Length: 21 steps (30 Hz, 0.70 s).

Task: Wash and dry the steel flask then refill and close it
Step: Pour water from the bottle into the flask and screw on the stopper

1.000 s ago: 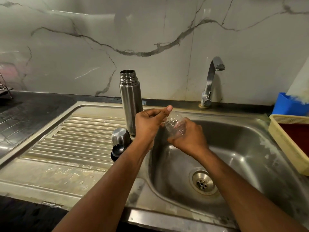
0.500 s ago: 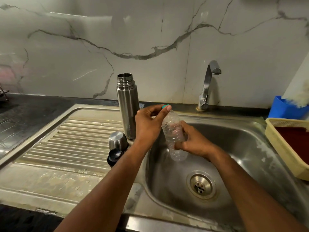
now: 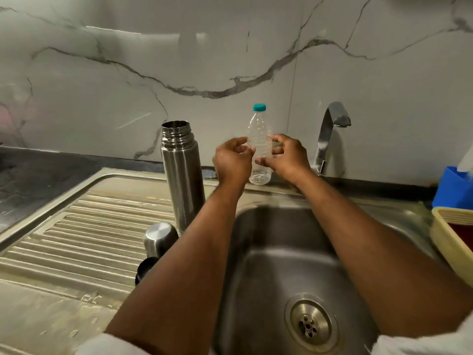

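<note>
The right hand (image 3: 286, 157) gripped a clear plastic bottle (image 3: 259, 147) with a teal cap (image 3: 259, 107), upright at the back edge of the sink (image 3: 281, 252), while the left hand (image 3: 231, 160) stayed loosely curled beside it, fingertips at its side. Left of the hands, the steel flask (image 3: 182, 175) stood uncapped on the drainboard (image 3: 84, 239), its steel cup (image 3: 160, 238) and black stopper (image 3: 146, 269) nearer the person; the tap (image 3: 330, 131) rose to the right.

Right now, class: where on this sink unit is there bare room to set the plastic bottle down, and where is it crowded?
Free: the ribbed drainboard left of the steel flask, and the basin floor above the drain. Crowded: the flask's foot, with steel cup and black stopper, and the ledge where both hands meet the plastic bottle.
</note>
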### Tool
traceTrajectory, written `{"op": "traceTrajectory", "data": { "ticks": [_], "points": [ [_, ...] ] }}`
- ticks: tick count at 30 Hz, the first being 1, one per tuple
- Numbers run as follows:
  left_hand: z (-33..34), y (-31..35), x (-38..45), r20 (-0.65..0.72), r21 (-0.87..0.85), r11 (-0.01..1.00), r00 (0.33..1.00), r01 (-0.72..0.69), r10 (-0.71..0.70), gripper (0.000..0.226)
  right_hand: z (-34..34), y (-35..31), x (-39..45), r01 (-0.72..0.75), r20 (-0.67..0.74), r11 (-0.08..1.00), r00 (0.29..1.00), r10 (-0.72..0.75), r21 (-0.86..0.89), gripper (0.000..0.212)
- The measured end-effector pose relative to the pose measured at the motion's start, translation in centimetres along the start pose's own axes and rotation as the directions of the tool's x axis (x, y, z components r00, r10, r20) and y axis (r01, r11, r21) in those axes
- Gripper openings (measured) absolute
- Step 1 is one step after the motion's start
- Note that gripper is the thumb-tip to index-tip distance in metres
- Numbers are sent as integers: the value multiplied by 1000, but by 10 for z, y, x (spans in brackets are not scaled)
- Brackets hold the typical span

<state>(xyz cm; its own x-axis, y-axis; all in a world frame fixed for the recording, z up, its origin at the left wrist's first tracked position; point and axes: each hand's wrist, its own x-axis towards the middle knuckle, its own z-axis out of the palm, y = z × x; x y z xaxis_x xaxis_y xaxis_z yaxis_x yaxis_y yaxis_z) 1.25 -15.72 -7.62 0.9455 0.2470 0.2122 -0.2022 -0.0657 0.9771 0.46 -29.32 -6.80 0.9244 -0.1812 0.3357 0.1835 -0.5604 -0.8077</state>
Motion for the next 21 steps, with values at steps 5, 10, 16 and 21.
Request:
{"op": "traceTrajectory", "data": {
  "ticks": [5, 10, 16, 21],
  "points": [
    [16, -8, 21, -19, 6, 1000, 1000, 2, -2, 33, 19, 16, 20, -14, -47, 1000, 999, 14, -8, 80],
    [20, -18, 23, 12, 16, 1000, 1000, 11, -11, 42, 33, 29, 21, -48, -113, 999, 992, 49, 16, 70],
    [14, -19, 22, -7, 139, 990, 1000, -29, 30, 55, 41, 29, 25, -24, -104, 1000, 994, 22, -17, 66],
    [8, -16, 18, 49, 174, 985, 999, -5, -3, 52, 44, 27, 21, -58, -134, 998, 989, 55, -14, 65]
  ]
}}
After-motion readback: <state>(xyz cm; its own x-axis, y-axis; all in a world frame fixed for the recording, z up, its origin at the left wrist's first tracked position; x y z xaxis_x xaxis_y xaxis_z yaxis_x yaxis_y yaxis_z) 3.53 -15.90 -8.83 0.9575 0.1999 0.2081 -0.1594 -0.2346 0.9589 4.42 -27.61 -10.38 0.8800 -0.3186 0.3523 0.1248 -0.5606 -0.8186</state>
